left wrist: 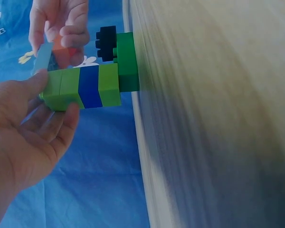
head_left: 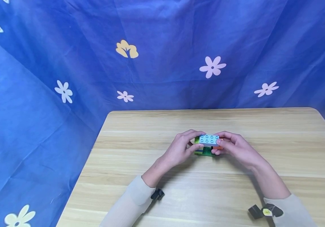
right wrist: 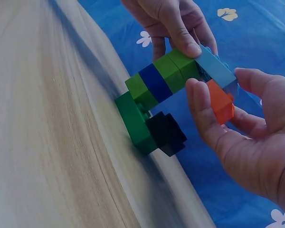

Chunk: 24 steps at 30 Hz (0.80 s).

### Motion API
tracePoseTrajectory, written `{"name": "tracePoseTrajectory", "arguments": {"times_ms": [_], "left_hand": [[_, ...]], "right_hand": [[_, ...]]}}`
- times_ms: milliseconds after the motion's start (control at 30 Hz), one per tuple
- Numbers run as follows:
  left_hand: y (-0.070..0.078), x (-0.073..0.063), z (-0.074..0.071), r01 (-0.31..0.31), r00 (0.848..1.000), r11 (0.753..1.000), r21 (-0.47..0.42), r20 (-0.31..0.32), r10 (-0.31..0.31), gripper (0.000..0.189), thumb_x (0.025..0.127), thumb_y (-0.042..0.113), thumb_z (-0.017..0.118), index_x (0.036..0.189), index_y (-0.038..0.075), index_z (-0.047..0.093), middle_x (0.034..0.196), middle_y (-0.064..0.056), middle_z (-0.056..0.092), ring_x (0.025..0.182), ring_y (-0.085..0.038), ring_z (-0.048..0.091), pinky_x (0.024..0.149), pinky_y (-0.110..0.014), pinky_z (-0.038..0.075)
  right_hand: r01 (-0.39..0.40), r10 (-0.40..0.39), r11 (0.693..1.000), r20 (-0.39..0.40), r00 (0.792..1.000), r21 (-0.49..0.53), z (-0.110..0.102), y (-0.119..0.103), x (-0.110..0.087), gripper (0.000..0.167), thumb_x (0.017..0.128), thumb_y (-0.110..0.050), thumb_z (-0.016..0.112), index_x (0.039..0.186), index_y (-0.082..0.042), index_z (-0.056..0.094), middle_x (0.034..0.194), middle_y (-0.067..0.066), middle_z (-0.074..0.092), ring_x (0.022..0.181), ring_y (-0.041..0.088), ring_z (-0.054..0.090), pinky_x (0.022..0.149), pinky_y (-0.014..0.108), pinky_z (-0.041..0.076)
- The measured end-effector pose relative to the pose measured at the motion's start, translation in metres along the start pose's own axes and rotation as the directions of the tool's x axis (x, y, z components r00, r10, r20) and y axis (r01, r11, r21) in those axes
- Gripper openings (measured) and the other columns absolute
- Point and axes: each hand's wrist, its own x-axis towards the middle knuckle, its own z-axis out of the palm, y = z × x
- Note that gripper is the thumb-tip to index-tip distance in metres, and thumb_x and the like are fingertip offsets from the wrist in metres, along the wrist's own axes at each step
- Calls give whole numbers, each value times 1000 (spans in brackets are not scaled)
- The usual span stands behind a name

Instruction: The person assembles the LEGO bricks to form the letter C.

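Note:
A light blue eight-stud toy brick [head_left: 209, 139] lies across the top of a tower of lime green bricks [right wrist: 180, 66] with a dark blue brick [right wrist: 155, 83] in it. The tower rises from one end of a green base brick [left wrist: 127, 61] on the table. Beside it on the base is a black brick [right wrist: 166, 133]. Under the light blue brick's right end hangs an orange brick [right wrist: 221, 102]. My left hand [head_left: 183, 148] grips the tower's top between thumb and fingers. With thumb and fingers, my right hand [head_left: 236, 148] holds the light blue brick's right end, around the orange brick.
The build stands on a light wooden table [head_left: 139, 126]. Behind the far edge and on the left hangs a blue cloth [head_left: 162, 78] with flower prints. Each wrist wears a small black camera mount [head_left: 157, 194].

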Motion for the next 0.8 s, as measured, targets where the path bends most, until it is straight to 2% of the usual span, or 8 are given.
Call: {"name": "tracePoseTrajectory", "arguments": {"times_ms": [200, 267, 333, 400, 467, 667, 733, 800], "left_hand": [[-1, 0, -1, -1, 1000, 1000, -1, -3, 1, 40, 101, 20, 73, 140, 10, 66, 126, -1, 71, 107, -11, 68, 77, -16, 59], [-1, 0, -1, 7, 1000, 1000, 0, 1, -7, 41, 102, 21, 73, 141, 9, 66, 125, -2, 71, 106, -11, 68, 77, -16, 59], [-2, 0, -2, 31, 999, 999, -14, 8, -31, 43, 103, 21, 72, 142, 8, 64, 126, -3, 71, 106, -12, 68, 78, -17, 59], [-2, 0, -3, 67, 998, 997, -37, 15, -66, 44, 104, 22, 71, 144, 7, 62, 125, -4, 72, 105, -12, 68, 79, -19, 60], [-2, 1, -3, 102, 995, 993, -64, 24, -101, 45, 105, 22, 69, 146, 8, 59, 124, -5, 73, 105, -14, 69, 82, -21, 60], [-10, 2, -4, 187, 982, 979, -87, 53, -183, 36, 106, 19, 67, 139, 7, 60, 120, -6, 75, 102, -16, 72, 88, -26, 60], [-13, 2, -4, 211, 977, 973, -93, 64, -206, 33, 106, 19, 67, 136, 6, 62, 119, -5, 76, 100, -15, 72, 88, -26, 59], [-15, 2, -4, 222, 974, 970, -97, 71, -216, 31, 106, 19, 68, 134, 8, 63, 119, -3, 75, 100, -14, 72, 87, -26, 59]], "right_hand": [[14, -14, 1000, -11, 1000, -12, 2, -1, 1, 41, 110, -18, 59, 137, 11, 51, 122, 40, 61, 96, 26, 76, 88, 38, 64], [17, -20, 997, -31, 999, -75, 2, -1, 1, 41, 110, -20, 59, 138, 9, 52, 122, 35, 64, 98, 26, 75, 87, 39, 65], [30, -42, 982, -57, 998, -184, 1, -1, 1, 39, 111, -24, 59, 138, 5, 55, 122, 27, 67, 100, 26, 73, 87, 39, 64], [49, -74, 950, -71, 995, -308, 0, 0, 0, 38, 111, -26, 59, 139, 0, 58, 121, 19, 69, 101, 29, 71, 87, 39, 64], [75, -117, 898, -70, 991, -434, 0, 0, 0, 41, 108, -28, 64, 141, -5, 59, 122, 11, 70, 105, 29, 68, 87, 37, 62], [115, -157, 755, -7, 988, -646, 1, 5, 1, 78, 90, -31, 87, 155, -15, 48, 137, -1, 64, 118, 21, 62, 97, 41, 58], [113, -146, 734, 6, 989, -670, 2, 5, 1, 78, 89, -28, 89, 155, -17, 48, 134, -2, 64, 115, 19, 62, 96, 42, 58], [116, -146, 731, 12, 989, -672, 2, 5, 1, 73, 90, -25, 87, 153, -18, 50, 127, -2, 67, 109, 18, 64, 92, 40, 59]]}}
